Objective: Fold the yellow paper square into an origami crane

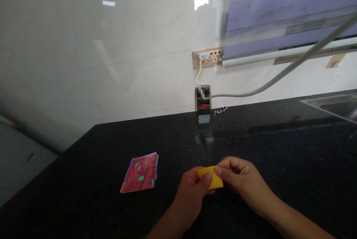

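A small folded piece of yellow paper (215,180) is held between my two hands, above the dark countertop. My left hand (192,188) pinches its left part, with the thumb lying on top and the fingers underneath. At the upper right edge, my right hand (242,174) grips the same paper between thumb and forefinger. The paper's underside and some fingertips are hidden. To the left of my hands lies a stack of colourful printed paper sheets (141,174), the top one mostly red.
The black countertop (97,168) runs along a pale tiled wall. A phone-like device (203,99), blurred, leans there beside a beaded string (221,111). A white plug (203,56) sits in the wall socket, a grey hose (267,84) hangs at right, and a sink edge (320,107) shows.
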`<action>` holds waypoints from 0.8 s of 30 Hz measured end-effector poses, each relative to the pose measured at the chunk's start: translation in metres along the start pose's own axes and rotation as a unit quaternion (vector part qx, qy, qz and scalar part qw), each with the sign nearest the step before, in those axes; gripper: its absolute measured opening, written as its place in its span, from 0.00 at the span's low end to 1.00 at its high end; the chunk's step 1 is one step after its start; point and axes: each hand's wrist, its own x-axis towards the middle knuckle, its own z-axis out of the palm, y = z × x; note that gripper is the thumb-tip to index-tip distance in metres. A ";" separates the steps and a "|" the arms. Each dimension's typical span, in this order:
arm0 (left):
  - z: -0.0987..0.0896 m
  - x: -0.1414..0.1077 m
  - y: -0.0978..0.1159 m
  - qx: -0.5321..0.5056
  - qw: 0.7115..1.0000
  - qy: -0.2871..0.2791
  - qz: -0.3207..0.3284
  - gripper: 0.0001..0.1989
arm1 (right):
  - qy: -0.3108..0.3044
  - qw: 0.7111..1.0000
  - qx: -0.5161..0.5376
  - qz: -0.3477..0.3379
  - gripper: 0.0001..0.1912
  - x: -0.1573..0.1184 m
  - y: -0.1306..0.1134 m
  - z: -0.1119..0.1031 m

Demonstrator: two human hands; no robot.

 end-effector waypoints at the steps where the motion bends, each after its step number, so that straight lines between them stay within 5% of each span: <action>1: -0.001 0.000 0.000 0.010 1.000 0.011 0.012 0.11 | 0.001 1.000 -0.002 0.003 0.10 0.000 -0.001 0.000; 5: -0.004 0.001 0.001 0.056 0.995 0.053 0.058 0.08 | -0.011 1.000 -0.012 0.010 0.10 -0.001 -0.003 -0.001; 10: -0.005 0.000 0.005 0.058 0.995 0.070 0.041 0.08 | -0.034 0.999 -0.037 -0.018 0.09 -0.002 -0.001 -0.002; 19: -0.010 0.004 0.003 -0.074 0.991 0.106 0.018 0.07 | -0.044 0.955 -0.216 -0.197 0.18 -0.005 -0.011 -0.007; 24: -0.009 0.004 0.003 -0.103 0.991 0.090 0.010 0.06 | -0.152 0.938 -0.237 -0.202 0.16 -0.010 -0.011 -0.005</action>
